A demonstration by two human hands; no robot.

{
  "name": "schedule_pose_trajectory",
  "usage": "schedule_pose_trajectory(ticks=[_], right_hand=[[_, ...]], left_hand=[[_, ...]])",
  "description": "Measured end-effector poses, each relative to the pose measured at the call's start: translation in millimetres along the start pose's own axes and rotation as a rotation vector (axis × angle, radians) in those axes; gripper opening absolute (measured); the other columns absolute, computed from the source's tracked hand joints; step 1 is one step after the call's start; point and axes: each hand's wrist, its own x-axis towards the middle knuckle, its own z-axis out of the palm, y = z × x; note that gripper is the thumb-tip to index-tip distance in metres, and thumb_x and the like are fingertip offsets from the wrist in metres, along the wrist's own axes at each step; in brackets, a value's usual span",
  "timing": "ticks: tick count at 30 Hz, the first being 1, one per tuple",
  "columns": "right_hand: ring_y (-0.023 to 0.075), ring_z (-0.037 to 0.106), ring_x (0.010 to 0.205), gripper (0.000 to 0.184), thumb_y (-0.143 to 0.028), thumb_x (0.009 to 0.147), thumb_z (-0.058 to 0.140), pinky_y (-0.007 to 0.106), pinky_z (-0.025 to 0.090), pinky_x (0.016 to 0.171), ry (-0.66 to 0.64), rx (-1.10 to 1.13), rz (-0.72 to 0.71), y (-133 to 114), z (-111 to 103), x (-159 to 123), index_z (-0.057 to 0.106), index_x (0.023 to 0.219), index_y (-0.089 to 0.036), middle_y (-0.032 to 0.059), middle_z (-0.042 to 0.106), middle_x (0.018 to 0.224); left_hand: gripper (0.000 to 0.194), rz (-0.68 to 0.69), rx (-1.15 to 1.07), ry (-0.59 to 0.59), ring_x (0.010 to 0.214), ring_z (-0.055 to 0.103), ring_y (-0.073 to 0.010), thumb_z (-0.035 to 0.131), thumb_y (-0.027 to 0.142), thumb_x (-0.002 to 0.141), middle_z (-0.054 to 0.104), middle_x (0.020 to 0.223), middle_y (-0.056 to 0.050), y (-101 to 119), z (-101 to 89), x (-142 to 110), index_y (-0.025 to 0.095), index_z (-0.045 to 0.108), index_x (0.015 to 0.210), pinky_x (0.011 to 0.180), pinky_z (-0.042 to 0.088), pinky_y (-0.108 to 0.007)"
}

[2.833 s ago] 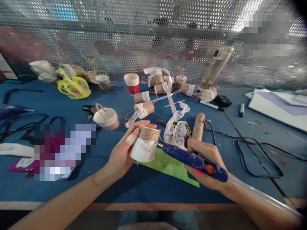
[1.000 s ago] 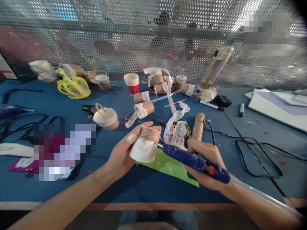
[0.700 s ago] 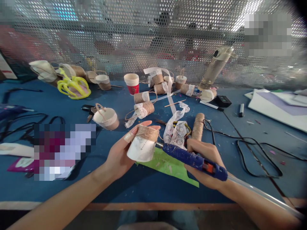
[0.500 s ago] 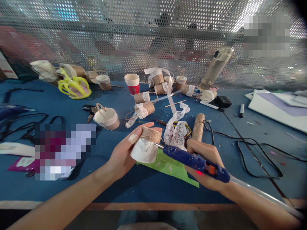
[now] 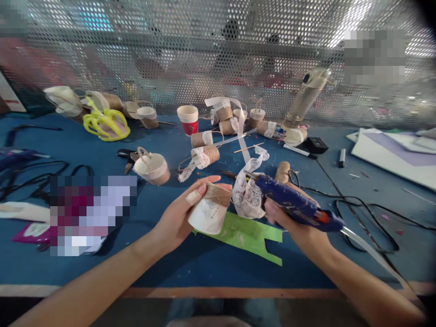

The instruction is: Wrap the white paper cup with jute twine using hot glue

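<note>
My left hand (image 5: 182,211) is closed around a paper cup (image 5: 208,217), white at its lower part and wrapped with brown twine (image 5: 218,194) at the upper end. In my right hand (image 5: 289,222) is a blue hot glue gun (image 5: 293,197), its metal nozzle pointing up and left, apart from the cup. A clear glue stick (image 5: 366,252) sticks out of the gun's back end. White lace ribbon (image 5: 247,197) lies between the two hands. Behind the gun stands a partly hidden spool of twine (image 5: 282,171). Under the hands lies a green paper piece (image 5: 248,236).
Several twine-and-lace cups (image 5: 206,156) lie at the middle back, near a red paper cup (image 5: 188,120). A handled cup (image 5: 151,168) stands left. A bottle (image 5: 306,95) leans against the perforated metal screen (image 5: 170,54). Black cable (image 5: 368,225) loops at right.
My right hand has drawn the glue gun up and to the right, so its nozzle has left the cup. My left hand has tilted the cup slightly.
</note>
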Motion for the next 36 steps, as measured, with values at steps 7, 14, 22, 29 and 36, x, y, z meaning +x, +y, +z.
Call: schedule_pose_trajectory(ticks=[7, 14, 22, 29, 36], right_hand=[[0.0212, 0.071, 0.087, 0.027, -0.022, 0.079, 0.079, 0.035, 0.058, 0.079, -0.054, 0.1, -0.036, 5.9, 18.1, 2.9, 0.067, 0.104, -0.025, 0.0024, 0.075, 0.097], [0.024, 0.072, 0.091, 0.011, -0.02, 0.084, 0.075, 0.039, 0.058, 0.082, -0.094, 0.091, -0.057, -0.1, 17.2, 2.3, 0.066, 0.088, -0.024, 0.0028, 0.076, 0.092], [0.019, 0.07, 0.077, 0.014, -0.02, 0.077, 0.082, 0.034, 0.058, 0.074, -0.004, 0.071, -0.081, -0.5, 15.1, 5.2, 0.069, 0.08, -0.024, -0.0001, 0.074, 0.081], [0.0135, 0.064, 0.064, 0.012, -0.022, 0.079, 0.079, 0.028, 0.054, 0.062, -0.067, 0.09, 0.041, -3.5, 13.6, 2.9, 0.067, 0.079, -0.023, -0.0027, 0.069, 0.074], [0.0129, 0.062, 0.064, 0.011, -0.024, 0.081, 0.077, 0.027, 0.053, 0.061, -0.101, 0.098, 0.109, -2.9, 12.0, 4.7, 0.066, 0.079, -0.023, -0.0036, 0.066, 0.074]], left_hand=[[0.029, -0.16, 0.07, -0.092, 0.1, 0.073, -0.0253, 0.067, 0.035, 0.091, 0.077, 0.115, -0.009, -9.0, 3.6, -5.4, 0.023, 0.073, 0.117, 0.085, 0.055, -0.033], [0.026, -0.165, 0.082, -0.075, 0.1, 0.072, -0.0257, 0.069, 0.034, 0.09, 0.078, 0.111, -0.008, -10.4, 4.9, -5.1, 0.024, 0.073, 0.114, 0.086, 0.054, -0.034], [0.023, -0.078, 0.151, 0.005, 0.089, 0.069, -0.0186, 0.072, 0.036, 0.087, 0.075, 0.104, -0.005, -7.9, 2.4, -2.4, 0.021, 0.073, 0.104, 0.074, 0.051, -0.025], [0.018, 0.023, 0.178, 0.05, 0.099, 0.068, -0.0195, 0.073, 0.037, 0.086, 0.072, 0.122, -0.003, -9.1, 1.0, -0.5, 0.025, 0.069, 0.099, 0.08, 0.051, -0.027], [0.011, 0.095, 0.22, 0.036, 0.104, 0.065, -0.0211, 0.071, 0.032, 0.088, 0.07, 0.124, -0.002, -8.1, -0.1, -3.3, 0.025, 0.069, 0.096, 0.081, 0.05, -0.028]])
